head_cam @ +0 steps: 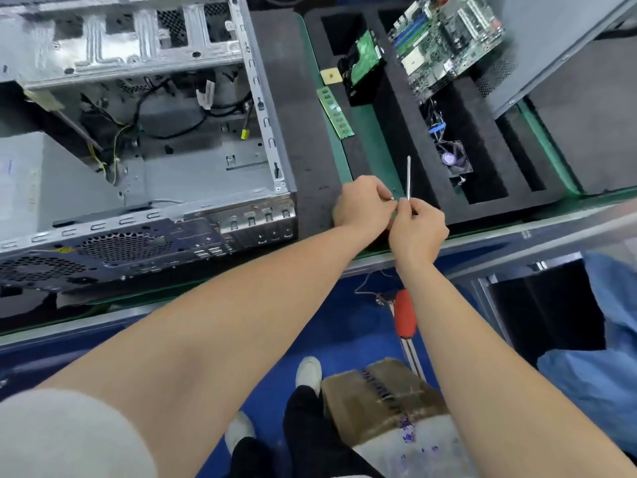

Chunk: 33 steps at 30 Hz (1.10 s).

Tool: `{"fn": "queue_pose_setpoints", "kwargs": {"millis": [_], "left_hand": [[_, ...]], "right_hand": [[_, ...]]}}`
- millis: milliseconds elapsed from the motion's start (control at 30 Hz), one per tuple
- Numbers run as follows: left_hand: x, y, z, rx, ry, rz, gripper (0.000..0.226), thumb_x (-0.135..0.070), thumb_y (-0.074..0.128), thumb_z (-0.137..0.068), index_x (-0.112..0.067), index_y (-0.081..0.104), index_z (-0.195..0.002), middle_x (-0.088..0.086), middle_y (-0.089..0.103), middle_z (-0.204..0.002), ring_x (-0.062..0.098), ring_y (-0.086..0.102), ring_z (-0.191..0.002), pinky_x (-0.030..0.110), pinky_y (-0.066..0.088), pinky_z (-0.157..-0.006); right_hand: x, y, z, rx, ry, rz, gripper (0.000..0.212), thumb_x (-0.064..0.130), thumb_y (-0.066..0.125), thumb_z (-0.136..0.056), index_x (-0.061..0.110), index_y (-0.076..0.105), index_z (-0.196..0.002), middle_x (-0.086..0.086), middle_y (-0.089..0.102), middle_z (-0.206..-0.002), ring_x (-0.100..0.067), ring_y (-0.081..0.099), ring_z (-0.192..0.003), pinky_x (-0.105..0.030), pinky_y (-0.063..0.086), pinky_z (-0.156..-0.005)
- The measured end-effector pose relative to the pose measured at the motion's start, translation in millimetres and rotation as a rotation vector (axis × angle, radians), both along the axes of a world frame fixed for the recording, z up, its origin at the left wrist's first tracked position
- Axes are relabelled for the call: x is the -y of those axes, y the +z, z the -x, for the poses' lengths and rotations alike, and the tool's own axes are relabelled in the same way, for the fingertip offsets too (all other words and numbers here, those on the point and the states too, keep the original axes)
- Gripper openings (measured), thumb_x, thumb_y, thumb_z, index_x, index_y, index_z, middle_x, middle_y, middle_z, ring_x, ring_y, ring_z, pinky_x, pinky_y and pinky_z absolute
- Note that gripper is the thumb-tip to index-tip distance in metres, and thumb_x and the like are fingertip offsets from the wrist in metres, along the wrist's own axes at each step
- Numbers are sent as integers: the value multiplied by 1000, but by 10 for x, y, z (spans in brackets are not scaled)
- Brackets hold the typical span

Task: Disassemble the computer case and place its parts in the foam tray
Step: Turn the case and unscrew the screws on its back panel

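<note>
Two hands' fingers [379,193] pinch: right hand [418,229] a thin metal shaft [408,177], left hand [362,205] a shiny bit [393,199].

The surface [372,157] carries a green mat and is edged on its near side by a pale metal rail [517,236]. Below it lies a blue floor [331,339]. To the right, under the rail, a dark open compartment [544,315] sits beside crumpled light-blue sheeting [606,357]. A brown, tape-wrapped block [375,391] stands on the floor. The light is even, with soft glare on the rail.
</note>
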<state>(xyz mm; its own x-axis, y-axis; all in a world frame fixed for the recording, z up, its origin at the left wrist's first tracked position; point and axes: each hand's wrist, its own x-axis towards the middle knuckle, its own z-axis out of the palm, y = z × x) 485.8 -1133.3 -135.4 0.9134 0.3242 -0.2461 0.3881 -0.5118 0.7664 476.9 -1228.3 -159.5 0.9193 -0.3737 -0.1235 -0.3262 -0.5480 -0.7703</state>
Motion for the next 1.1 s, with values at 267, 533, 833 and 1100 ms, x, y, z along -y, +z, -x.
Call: {"fn": "queue_pose_setpoints", "kwargs": {"millis": [267, 533, 833, 1100], "left_hand": [[99, 18, 3, -23, 48, -18, 44, -40, 48, -103, -25, 56, -63, -6, 60, -66, 20, 63, -70, 28, 38, -56], [-353, 215, 543, -12, -136, 293, 36, -34, 43, -107, -25, 77, -100, -18, 72, -89, 3, 63, -87, 24, 45, -72], [-1287, 191, 1828, -147, -202, 298, 34, -19, 42, -107, -17, 76, -109, -3, 74, -113, 13, 67, -108, 36, 52, -99], [-2202, 57, 2799, -129, 401, 660, 27, -10, 56, -102, -9, 61, -129, 7, 79, -98, 27, 73, -86, 40, 58, -81]], "right_hand": [[-65, 87, 88, -8, -35, -166, 23, 26, 44, -108, 17, 65, -107, 12, 60, -85, -11, 58, -79, -37, 43, -67], [-613, 162, 793, -105, 17, -426, 30, 34, 34, -106, 27, 63, -104, -1, 69, -97, -24, 70, -88, -47, 59, -70], [-1446, 46, 2059, -283, 201, -525, 35, 36, 25, -104, 21, 56, -110, -20, 74, -74, -40, 71, -51, -36, 53, -42], [-2152, 56, 2847, -492, 601, -465, 36, 29, 26, -107, 13, 58, -107, -13, 67, -58, -28, 57, -38, -25, 40, -38]]}}
